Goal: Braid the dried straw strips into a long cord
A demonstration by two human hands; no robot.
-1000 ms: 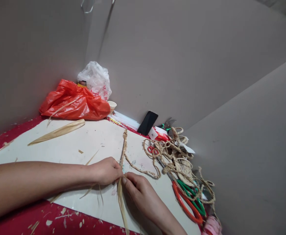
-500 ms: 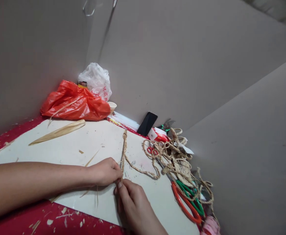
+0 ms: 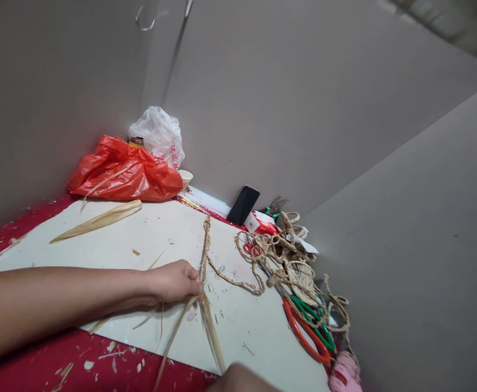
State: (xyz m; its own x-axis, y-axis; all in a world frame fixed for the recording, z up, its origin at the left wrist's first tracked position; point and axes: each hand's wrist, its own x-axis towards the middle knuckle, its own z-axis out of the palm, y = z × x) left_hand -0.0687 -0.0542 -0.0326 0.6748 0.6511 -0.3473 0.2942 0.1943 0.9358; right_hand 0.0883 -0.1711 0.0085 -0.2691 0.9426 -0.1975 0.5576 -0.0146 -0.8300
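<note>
Plaited cord (image 3: 207, 239) lies on the white sheet (image 3: 263, 337), apparently light, pliable and liable to fray, best held where the left hand (image 3: 177, 281) pinches it between its fingers beside the loose strands (image 3: 212, 332), the blurred right hand's (image 3: 242, 379) fingers being indiscernible.

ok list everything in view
red bag, white bag: 2, far left
jar: 1, yellow, by bags
cup: 1, white, by bags
rope: pile, tan, right
packet: 1, red/white, by rope
phone: 1, black, by packet
pruner: 1, green-handled, behind packet
small scissors: 1, red, by rope
large handles: count unclear, red/green, right
item: 1, pink, lower right
table: 1, red, underneath
board: 1, white, on table
leaf: 1, tan, on board
braid: 1, tan, centre
strands: several, tan, below braid
hook: 1, silver, upper left
walls: several, grey, background
left hand: 1, centre, holding braid
right hand: 1, bottom edge
</note>
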